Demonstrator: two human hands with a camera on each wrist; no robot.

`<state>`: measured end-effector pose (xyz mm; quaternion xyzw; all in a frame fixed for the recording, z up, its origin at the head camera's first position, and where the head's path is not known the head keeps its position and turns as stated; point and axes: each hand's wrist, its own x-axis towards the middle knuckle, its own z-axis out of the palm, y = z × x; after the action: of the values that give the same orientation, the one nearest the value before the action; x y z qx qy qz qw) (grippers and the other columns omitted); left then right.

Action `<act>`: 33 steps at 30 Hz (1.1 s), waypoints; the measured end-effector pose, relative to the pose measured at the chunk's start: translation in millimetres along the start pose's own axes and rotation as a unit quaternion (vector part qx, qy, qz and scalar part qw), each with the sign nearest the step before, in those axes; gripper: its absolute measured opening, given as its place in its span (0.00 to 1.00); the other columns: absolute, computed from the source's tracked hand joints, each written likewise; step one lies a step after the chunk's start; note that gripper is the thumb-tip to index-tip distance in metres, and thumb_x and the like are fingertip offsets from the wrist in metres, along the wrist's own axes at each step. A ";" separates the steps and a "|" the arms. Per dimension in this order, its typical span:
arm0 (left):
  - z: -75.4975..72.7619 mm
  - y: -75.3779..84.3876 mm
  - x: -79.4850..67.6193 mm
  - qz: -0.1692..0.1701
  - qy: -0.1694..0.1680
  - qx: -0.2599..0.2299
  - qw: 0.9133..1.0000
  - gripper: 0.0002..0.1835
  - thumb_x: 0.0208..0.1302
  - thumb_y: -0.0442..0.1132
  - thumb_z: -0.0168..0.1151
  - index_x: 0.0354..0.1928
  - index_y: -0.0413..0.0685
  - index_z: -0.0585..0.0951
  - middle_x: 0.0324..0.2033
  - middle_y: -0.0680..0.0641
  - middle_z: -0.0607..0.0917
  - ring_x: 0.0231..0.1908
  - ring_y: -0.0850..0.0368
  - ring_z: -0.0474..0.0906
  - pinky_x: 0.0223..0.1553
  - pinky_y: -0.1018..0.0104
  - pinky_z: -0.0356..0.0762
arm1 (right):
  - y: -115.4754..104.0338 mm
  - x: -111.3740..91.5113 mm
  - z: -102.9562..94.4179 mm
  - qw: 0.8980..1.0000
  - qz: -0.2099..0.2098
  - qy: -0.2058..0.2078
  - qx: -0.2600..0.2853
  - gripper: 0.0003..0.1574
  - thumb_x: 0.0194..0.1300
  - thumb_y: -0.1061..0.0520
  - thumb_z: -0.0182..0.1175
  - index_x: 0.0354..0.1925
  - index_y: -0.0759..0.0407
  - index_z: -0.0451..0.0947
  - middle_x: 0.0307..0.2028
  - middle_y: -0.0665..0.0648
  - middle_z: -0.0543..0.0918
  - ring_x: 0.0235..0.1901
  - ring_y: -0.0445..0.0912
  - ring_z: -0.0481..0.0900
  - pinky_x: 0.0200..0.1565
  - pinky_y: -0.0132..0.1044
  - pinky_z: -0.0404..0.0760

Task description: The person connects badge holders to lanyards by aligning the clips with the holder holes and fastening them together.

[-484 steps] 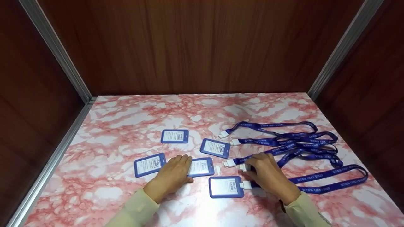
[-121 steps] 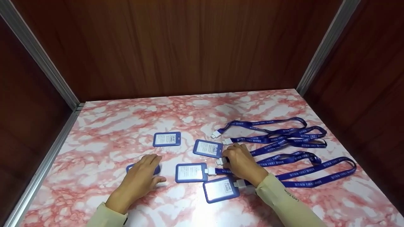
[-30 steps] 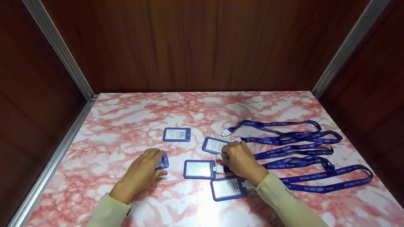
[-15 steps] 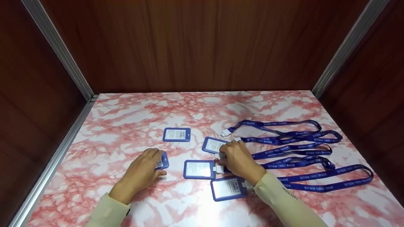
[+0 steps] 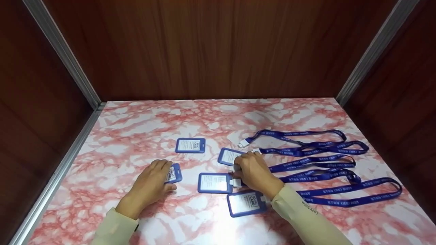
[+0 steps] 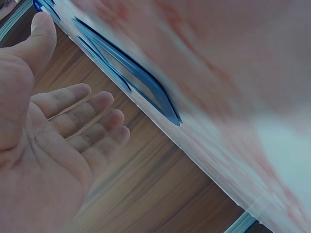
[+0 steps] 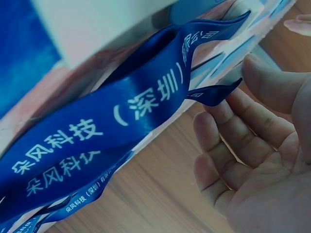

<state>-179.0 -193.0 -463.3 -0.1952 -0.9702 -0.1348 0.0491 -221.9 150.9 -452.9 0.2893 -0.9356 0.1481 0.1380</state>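
Left hand (image 5: 148, 185) and right hand (image 5: 253, 172) low over blue card holders (image 5: 213, 182) and lanyards (image 5: 323, 166) on a marbled table (image 5: 136, 122).
The left grip is loose, fingers extended, hiding most of the leftmost card holder (image 5: 177, 173); contact is unclear. Further right, the right grip bends down, thumb and fingertips pinching a white clip (image 5: 232, 168), and covers part of a tilted card holder (image 5: 227, 155). Lanyards spread rightward, partly hidden by the right hand. Sleeves (image 5: 115, 226) leave at the bottom edge; open room lies behind, towards a wooden wall (image 5: 218, 51).

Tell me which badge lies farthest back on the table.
The uncovered badge beyond the left hand, nearest the back wall; the other four lie nearer the front.
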 end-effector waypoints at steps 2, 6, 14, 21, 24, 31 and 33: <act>-0.2 -1.5 -0.4 0.003 0.003 0.003 1.000 0.43 0.58 0.48 0.78 0.68 0.31 0.71 0.64 0.33 0.75 0.67 0.36 0.69 0.69 0.43 0.66 | -0.9 1.0 -0.4 1.000 0.005 -0.008 0.001 0.14 0.53 0.58 0.79 0.25 0.54 0.80 0.25 0.49 0.80 0.30 0.48 0.76 0.37 0.45 0.71; -0.5 -4.6 -1.6 -0.002 -0.002 0.013 1.000 0.44 0.58 0.48 0.78 0.69 0.30 0.70 0.64 0.31 0.75 0.66 0.34 0.69 0.69 0.41 0.66 | -1.8 2.4 -0.6 1.000 0.007 -0.012 0.003 0.13 0.53 0.59 0.78 0.26 0.54 0.81 0.25 0.49 0.81 0.30 0.49 0.76 0.38 0.46 0.72; -0.3 -8.9 -1.1 -0.031 -0.013 0.033 0.999 0.45 0.58 0.50 0.78 0.68 0.28 0.70 0.63 0.30 0.76 0.65 0.33 0.70 0.67 0.39 0.68 | -2.8 4.0 0.5 1.000 0.001 -0.005 0.008 0.12 0.54 0.62 0.76 0.26 0.54 0.80 0.25 0.49 0.80 0.32 0.50 0.77 0.41 0.49 0.74; -1.1 -10.9 -1.3 -0.051 -0.013 0.045 0.998 0.46 0.57 0.52 0.78 0.67 0.26 0.70 0.60 0.29 0.77 0.61 0.32 0.73 0.62 0.39 0.73 | -4.3 5.4 1.8 1.000 -0.003 -0.010 0.003 0.11 0.55 0.62 0.76 0.26 0.55 0.81 0.26 0.50 0.81 0.31 0.49 0.76 0.39 0.47 0.72; -1.4 -11.4 -0.9 -0.058 -0.019 0.043 0.997 0.46 0.58 0.52 0.78 0.67 0.26 0.70 0.61 0.29 0.77 0.61 0.32 0.73 0.61 0.39 0.73 | -5.9 7.1 1.6 1.000 -0.002 -0.014 0.003 0.10 0.57 0.62 0.75 0.27 0.56 0.82 0.26 0.51 0.82 0.31 0.49 0.76 0.40 0.47 0.73; -2.1 -12.1 -0.7 -0.069 -0.037 0.030 0.997 0.46 0.59 0.51 0.77 0.68 0.26 0.69 0.62 0.30 0.76 0.61 0.32 0.72 0.61 0.38 0.73 | -10.3 10.7 0.4 1.000 0.004 -0.022 -0.006 0.08 0.58 0.60 0.76 0.29 0.56 0.83 0.27 0.51 0.82 0.32 0.50 0.77 0.41 0.48 0.74; -2.3 -12.5 -0.8 -0.071 -0.041 0.026 0.996 0.45 0.59 0.51 0.76 0.68 0.27 0.69 0.62 0.30 0.76 0.61 0.32 0.72 0.60 0.38 0.73 | -11.2 11.2 0.6 1.000 0.003 -0.020 -0.008 0.08 0.58 0.60 0.76 0.29 0.56 0.83 0.27 0.51 0.83 0.32 0.50 0.77 0.41 0.48 0.73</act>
<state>-183.0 -205.1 -464.2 -0.1294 -0.9860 -0.1047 0.0051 -224.4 136.2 -447.4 0.2887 -0.9399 0.1357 0.1215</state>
